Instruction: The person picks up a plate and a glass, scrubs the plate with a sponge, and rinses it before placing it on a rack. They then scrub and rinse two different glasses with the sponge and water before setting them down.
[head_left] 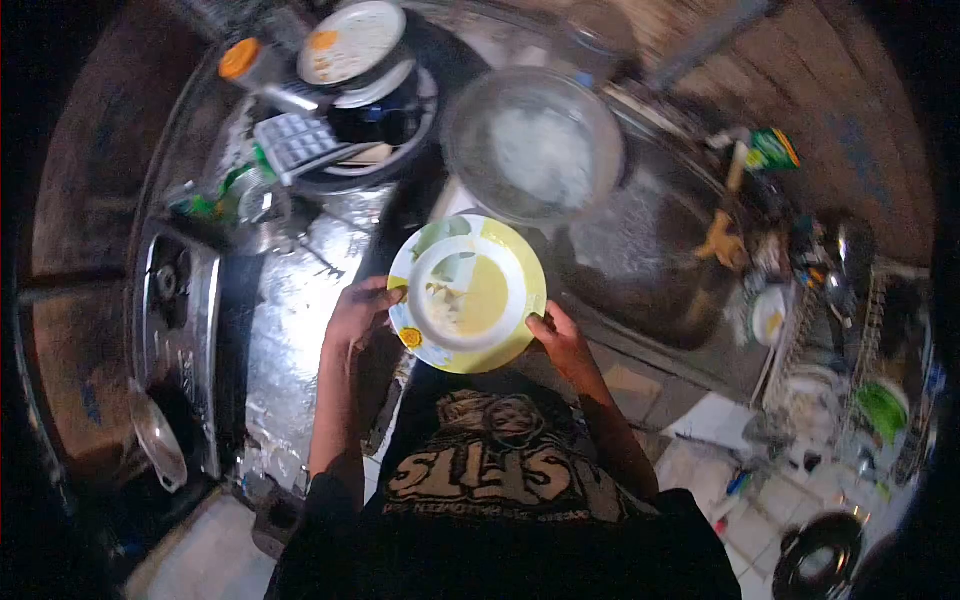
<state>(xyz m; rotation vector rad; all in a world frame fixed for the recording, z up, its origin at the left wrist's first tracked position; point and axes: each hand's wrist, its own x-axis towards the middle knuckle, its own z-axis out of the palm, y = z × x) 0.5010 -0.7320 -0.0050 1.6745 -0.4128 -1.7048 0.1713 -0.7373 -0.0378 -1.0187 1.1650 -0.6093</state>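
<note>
A round plate [485, 295] with a yellow, white and floral pattern is held up in front of my chest, its upper face toward me. My left hand [362, 308] grips its left rim, thumb on top. On the opposite side, my right hand [558, 335] pinches the lower right rim. The fingers beneath the plate are hidden. Just beyond the plate stands a large metal basin [465, 150] with whitish, foamy water in it.
Right of the basin lies a dark sink [640, 290]. A tub [425, 125] at upper left holds stacked dishes and an ice cube tray [295, 145]. A stove [180, 290] stands left beside a shiny metal counter [300, 300]. A dish rack [870, 320] is at far right.
</note>
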